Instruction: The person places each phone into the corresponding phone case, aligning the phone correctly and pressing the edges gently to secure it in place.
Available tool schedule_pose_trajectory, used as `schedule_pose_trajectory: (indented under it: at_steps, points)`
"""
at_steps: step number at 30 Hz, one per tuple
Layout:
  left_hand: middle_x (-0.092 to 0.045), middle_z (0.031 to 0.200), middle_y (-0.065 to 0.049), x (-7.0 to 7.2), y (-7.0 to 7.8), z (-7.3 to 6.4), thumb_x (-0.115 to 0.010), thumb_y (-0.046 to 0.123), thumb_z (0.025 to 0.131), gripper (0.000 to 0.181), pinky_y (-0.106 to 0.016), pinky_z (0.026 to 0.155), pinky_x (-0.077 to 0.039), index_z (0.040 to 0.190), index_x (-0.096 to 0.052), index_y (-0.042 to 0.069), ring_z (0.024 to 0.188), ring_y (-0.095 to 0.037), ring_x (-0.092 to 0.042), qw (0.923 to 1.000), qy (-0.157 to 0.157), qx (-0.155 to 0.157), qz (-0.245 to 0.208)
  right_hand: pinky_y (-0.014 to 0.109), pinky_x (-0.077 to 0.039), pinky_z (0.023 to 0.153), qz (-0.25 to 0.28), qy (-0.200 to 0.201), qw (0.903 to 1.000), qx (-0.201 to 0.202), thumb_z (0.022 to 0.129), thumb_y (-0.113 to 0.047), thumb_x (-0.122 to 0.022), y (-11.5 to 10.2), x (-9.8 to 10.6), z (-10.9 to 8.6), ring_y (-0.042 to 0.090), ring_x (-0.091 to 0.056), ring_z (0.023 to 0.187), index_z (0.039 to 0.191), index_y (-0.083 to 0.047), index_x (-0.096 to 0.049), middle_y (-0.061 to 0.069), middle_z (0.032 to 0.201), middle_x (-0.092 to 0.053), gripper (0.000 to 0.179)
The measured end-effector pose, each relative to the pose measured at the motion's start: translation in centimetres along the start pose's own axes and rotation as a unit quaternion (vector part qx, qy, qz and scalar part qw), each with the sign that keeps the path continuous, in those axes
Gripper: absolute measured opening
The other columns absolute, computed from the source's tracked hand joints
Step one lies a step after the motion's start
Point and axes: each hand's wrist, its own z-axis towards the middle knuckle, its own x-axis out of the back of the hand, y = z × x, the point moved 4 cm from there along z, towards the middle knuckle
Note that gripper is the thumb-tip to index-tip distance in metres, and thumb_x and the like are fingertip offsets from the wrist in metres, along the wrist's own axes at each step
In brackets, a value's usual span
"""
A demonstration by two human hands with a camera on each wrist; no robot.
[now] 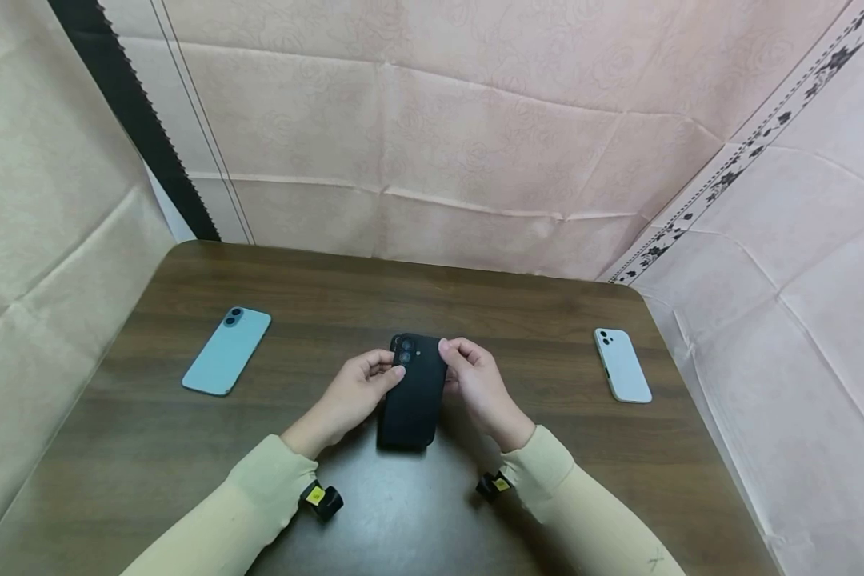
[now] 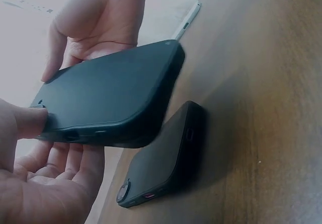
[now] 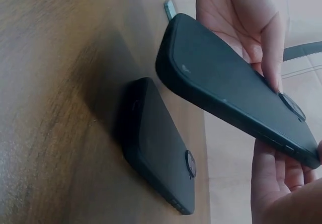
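Note:
Both hands hold a black phone [image 1: 425, 392] by its upper end, raised off the table with its camera side up. My left hand [image 1: 356, 392] pinches the left edge, thumb on the back near the lenses. At the top right corner my right hand [image 1: 478, 388] grips it, thumb on top and fingers beneath. In the left wrist view a second black phone [image 2: 156, 158] lies flat on the table below the held one. The right wrist view shows that lower phone [image 3: 158, 148] too, its round camera ring facing up. From the head it is mostly hidden.
A light blue phone [image 1: 226, 352] lies camera side up at the table's left. To the right is a smaller pale blue phone [image 1: 622, 366]. The brown wooden table [image 1: 317, 280] meets hanging pale cloth [image 1: 475, 136] at its back and sides.

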Motion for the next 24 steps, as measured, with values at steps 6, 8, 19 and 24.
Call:
schedule_pose_trajectory:
  at_steps: [6, 8, 19, 24]
  points:
    - [-0.063, 0.106, -0.007, -0.16, -0.06, -0.01, -0.061, 0.022, 0.097, 0.031, -0.035, 0.084, -0.049, 0.122, -0.06, 0.005, 0.095, -0.02, -0.059, 1.0, -0.006, -0.004, 0.007, 0.043, -0.056, 0.073, -0.009, 0.013, 0.9998, 0.009, 0.098, -0.034, -0.058, -0.12, 0.16, 0.13, 0.023, -0.066, 0.074, 0.095, -0.002, -0.062, 0.013, 0.092, -0.061, 0.032]
    - [-0.064, 0.105, -0.007, -0.16, -0.02, -0.04, -0.061, 0.022, 0.097, 0.031, -0.035, 0.084, -0.05, 0.122, -0.06, 0.005, 0.095, -0.019, -0.06, 1.0, -0.005, -0.003, 0.007, 0.042, -0.056, 0.072, -0.012, 0.014, 0.9998, 0.008, 0.098, -0.033, -0.058, -0.12, 0.17, 0.12, 0.023, -0.065, 0.074, 0.096, -0.002, -0.062, 0.013, 0.091, -0.061, 0.032]
    - [-0.064, 0.105, -0.007, -0.18, 0.16, -0.13, -0.061, 0.018, 0.097, 0.029, -0.035, 0.087, -0.051, 0.122, -0.06, 0.003, 0.097, -0.018, -0.061, 1.0, 0.0, 0.002, 0.006, 0.037, -0.055, 0.067, -0.014, 0.015, 0.9998, 0.007, 0.098, -0.031, -0.058, -0.28, 0.09, 0.14, 0.022, -0.063, 0.07, 0.095, 0.0, -0.062, 0.013, 0.089, -0.061, 0.031]
    - [-0.063, 0.102, -0.007, -0.2, 0.19, -0.16, -0.06, 0.016, 0.098, 0.024, -0.033, 0.083, -0.051, 0.118, -0.062, 0.004, 0.093, -0.019, -0.06, 0.9999, -0.001, -0.006, 0.01, 0.036, -0.055, 0.066, -0.014, 0.012, 0.9998, 0.01, 0.098, -0.031, -0.058, -0.36, 0.03, 0.09, 0.022, -0.063, 0.071, 0.095, -0.001, -0.062, 0.012, 0.09, -0.061, 0.03]
